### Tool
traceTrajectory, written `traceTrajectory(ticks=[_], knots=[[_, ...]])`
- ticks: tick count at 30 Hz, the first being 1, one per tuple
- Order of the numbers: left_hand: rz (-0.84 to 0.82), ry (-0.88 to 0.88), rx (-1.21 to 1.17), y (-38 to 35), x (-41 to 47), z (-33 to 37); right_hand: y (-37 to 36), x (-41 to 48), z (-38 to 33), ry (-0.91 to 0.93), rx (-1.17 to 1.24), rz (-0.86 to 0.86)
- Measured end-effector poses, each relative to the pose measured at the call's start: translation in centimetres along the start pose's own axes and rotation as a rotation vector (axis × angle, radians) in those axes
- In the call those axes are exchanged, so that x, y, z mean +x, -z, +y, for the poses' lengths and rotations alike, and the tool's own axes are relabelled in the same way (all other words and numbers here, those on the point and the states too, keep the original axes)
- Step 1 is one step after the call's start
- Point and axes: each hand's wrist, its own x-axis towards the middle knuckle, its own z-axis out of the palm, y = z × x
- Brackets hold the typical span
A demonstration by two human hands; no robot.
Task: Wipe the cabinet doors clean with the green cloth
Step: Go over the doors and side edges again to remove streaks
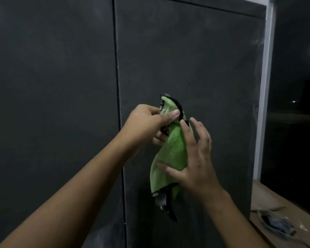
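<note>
The left hand [147, 122] had its grip closed on the top of the green cloth [170, 151], thumb and fingers pinching the upper edge. The right hand [195, 158] was open, fingers spread, thumb resting on the cloth's lower part. The cloth hung limp between both hands, in front of the right cabinet door [195, 59], near its seam with the left cabinet door [52, 68]. A bench [268, 199] at lower right carried a dark crumpled item [276, 224].

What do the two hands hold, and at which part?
The left hand pinches the green cloth near its top edge; the open right hand only touches its lower part.
</note>
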Motion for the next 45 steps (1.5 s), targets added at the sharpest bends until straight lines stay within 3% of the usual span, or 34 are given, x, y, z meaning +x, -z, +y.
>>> traceTrajectory(ticks=[4,7,8,10,12,14,19,21,24,28,30,32,34,39,43,45], knots=[[-0.008,0.065,0.22,-0.5,0.3,0.2,0.0,0.9,1.1,0.121,-0.011,0.102],[0.117,-0.108,0.68,1.2,1.0,0.2,0.4,2.3,2.4,0.062,-0.029,0.187],[0.111,-0.143,0.681,1.6,0.9,0.3,0.7,2.9,2.5,0.012,-0.041,0.208],[0.021,-0.119,0.436,1.4,0.5,0.5,1.0,4.0,2.1,-0.049,-0.081,0.26],[-0.043,-0.068,0.253,0.4,0.3,0.8,0.5,4.6,1.1,-0.041,-0.105,0.282],[-0.061,-0.084,0.221,-0.3,0.5,0.8,-0.4,4.5,0.1,0.015,-0.079,0.24],[-0.151,0.049,0.072,0.4,1.1,1.1,0.0,2.2,1.3,0.072,0.275,-0.17],[-0.173,0.097,0.019,0.5,1.2,1.1,0.6,1.8,1.8,0.11,0.433,-0.228],[-0.15,0.126,-0.021,0.4,1.6,0.6,1.2,1.8,1.6,0.141,0.56,-0.156],[-0.184,0.104,-0.073,0.0,2.0,-0.4,1.4,2.8,2.4,0.289,0.09,0.092],[-0.226,0.061,0.028,-0.3,1.9,-0.3,0.8,3.4,3.2,0.332,0.015,0.166],[-0.106,-0.086,0.43,0.0,2.1,0.2,0.0,3.9,3.8,0.356,0.057,0.184],[0.137,-0.262,0.736,0.6,2.3,0.7,-0.4,4.5,4.1,0.318,0.122,0.157],[0.454,-0.555,0.741,3.3,1.8,1.6,-2.4,6.6,3.4,0.053,-0.001,0.299],[0.519,-0.593,0.787,4.6,1.7,0.4,-5.7,7.3,0.8,-0.033,-0.031,0.334],[0.526,-0.599,0.81,5.1,1.7,-0.2,-6.7,6.9,-0.8,-0.045,-0.039,0.272]])
